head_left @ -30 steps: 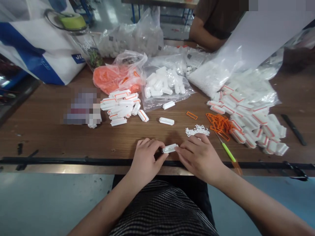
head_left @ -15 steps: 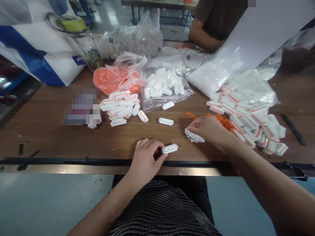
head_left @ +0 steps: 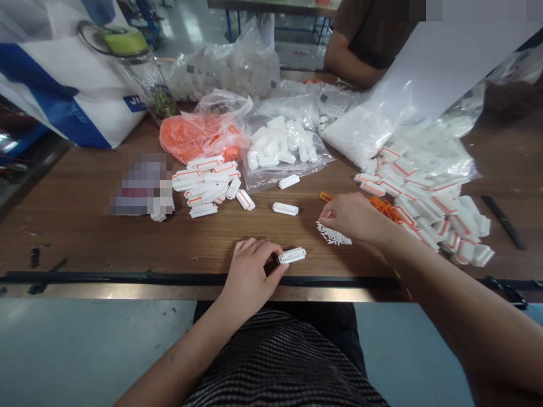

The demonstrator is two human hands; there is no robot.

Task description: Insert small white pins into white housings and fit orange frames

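Note:
Near the table's front edge, my left hand (head_left: 253,268) pinches one end of a white plastic connector housing (head_left: 292,255) between thumb and forefinger. A row of small holes shows along the housing's face. Just above a small heap of tiny white plastic pieces (head_left: 335,234) is my right hand (head_left: 350,215), its fingers drawn together. Whatever sits between those fingertips is too small to make out. Beyond the hands lie two loose white housings, one nearer (head_left: 285,209) and one farther (head_left: 289,181). Orange rectangular rings (head_left: 382,208) are partly hidden behind my right hand.
White housings with orange rings form a left pile (head_left: 210,178) and a larger right pile (head_left: 428,209). Behind them lie a bag of orange parts (head_left: 186,135) and a bag of white housings (head_left: 275,144). A bottle (head_left: 146,79) stands back left. Another person's arm (head_left: 350,62) rests opposite.
My right hand has shifted slightly over the heap of tiny pieces, and its fingers are curled closer together. My left hand keeps the connector housing in the same place.

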